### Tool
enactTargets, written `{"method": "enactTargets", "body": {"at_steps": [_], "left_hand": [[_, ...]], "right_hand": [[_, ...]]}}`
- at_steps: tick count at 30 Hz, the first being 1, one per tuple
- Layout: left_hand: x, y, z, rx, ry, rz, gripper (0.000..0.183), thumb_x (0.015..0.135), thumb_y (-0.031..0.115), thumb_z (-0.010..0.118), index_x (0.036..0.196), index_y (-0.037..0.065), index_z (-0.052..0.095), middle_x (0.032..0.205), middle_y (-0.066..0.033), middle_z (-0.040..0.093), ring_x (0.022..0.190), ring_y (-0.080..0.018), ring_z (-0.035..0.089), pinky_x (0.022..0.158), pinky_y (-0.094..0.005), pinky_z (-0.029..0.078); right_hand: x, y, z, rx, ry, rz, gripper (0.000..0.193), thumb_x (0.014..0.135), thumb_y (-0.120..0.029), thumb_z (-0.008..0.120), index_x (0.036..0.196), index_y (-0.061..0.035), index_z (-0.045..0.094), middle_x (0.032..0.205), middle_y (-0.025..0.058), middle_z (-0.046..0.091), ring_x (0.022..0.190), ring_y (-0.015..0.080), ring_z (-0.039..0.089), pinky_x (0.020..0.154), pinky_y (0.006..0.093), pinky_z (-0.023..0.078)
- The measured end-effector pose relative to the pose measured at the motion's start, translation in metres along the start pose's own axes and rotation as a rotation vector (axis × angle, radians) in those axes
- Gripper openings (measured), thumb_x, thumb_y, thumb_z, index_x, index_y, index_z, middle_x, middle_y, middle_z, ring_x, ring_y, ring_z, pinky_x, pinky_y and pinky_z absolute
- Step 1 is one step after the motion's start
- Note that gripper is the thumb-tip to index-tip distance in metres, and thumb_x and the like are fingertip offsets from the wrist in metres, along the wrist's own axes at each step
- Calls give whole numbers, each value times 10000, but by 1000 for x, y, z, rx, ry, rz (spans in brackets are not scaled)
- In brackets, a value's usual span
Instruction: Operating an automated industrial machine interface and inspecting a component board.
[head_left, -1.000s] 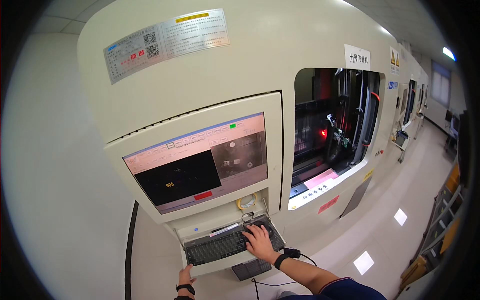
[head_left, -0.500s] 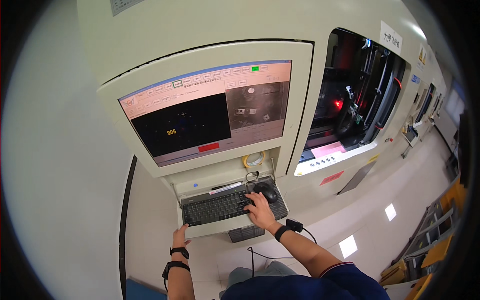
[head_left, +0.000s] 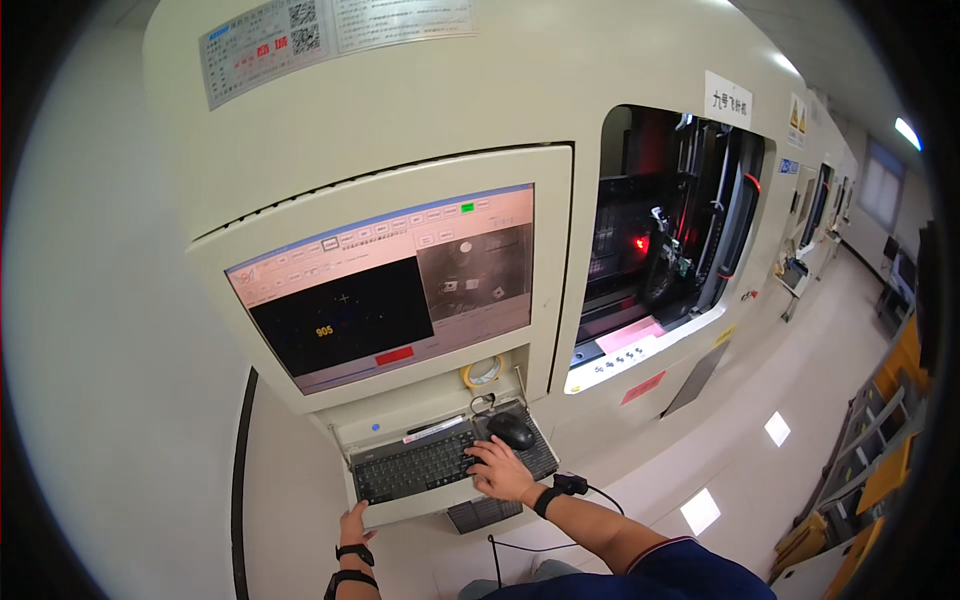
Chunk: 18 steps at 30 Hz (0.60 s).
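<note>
My right hand (head_left: 500,471) lies over the right end of a black keyboard (head_left: 417,464), fingers spread and resting on the keys. Just beyond its fingertips sits a black mouse (head_left: 512,430), which it does not hold. My left hand (head_left: 354,522) grips the left front corner of the pale keyboard tray (head_left: 420,505), thumb at the top edge and the other fingers partly hidden. Above the tray, a monitor (head_left: 390,290) set into the machine shows a black panel beside a grey camera picture.
A yellow tape roll (head_left: 483,373) stands behind the mouse. To the right, a machine window (head_left: 660,220) shows dark mechanisms and a red light. A black cable (head_left: 540,547) hangs below the tray. Yellow and grey furniture (head_left: 870,440) lines the far right.
The view has tilted up, so the machine's upper label shows more and everything sits lower and further left. Both hands keep their places at the keyboard and the tray corner.
</note>
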<state>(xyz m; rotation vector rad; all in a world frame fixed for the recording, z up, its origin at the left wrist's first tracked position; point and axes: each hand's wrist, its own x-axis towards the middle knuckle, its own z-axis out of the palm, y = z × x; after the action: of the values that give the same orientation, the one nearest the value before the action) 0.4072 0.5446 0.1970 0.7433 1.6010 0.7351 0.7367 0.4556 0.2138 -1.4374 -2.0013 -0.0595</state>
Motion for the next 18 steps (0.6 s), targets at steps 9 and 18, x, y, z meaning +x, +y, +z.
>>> {"method": "enactTargets", "body": {"at_steps": [9, 18], "left_hand": [[11, -2, 3, 7, 7, -26, 498, 753, 351, 661, 1130, 72, 496, 1060, -121, 535, 977, -282, 514, 754, -457, 445], [2, 4, 2, -7, -27, -37, 611, 704, 348, 703, 1182, 43, 474, 1068, -114, 546, 980, -265, 513, 705, -427, 453]], "right_hand": [[-1, 6, 5, -37, 50, 55, 140, 768, -182, 587, 824, -55, 603, 1147, 84, 562, 1188, 247, 436, 1082, 465, 249], [0, 0, -3, -91, -75, 26, 194, 813, -264, 570, 924, -112, 620, 1231, 54, 512, 1235, 237, 398, 1094, 474, 211]]}}
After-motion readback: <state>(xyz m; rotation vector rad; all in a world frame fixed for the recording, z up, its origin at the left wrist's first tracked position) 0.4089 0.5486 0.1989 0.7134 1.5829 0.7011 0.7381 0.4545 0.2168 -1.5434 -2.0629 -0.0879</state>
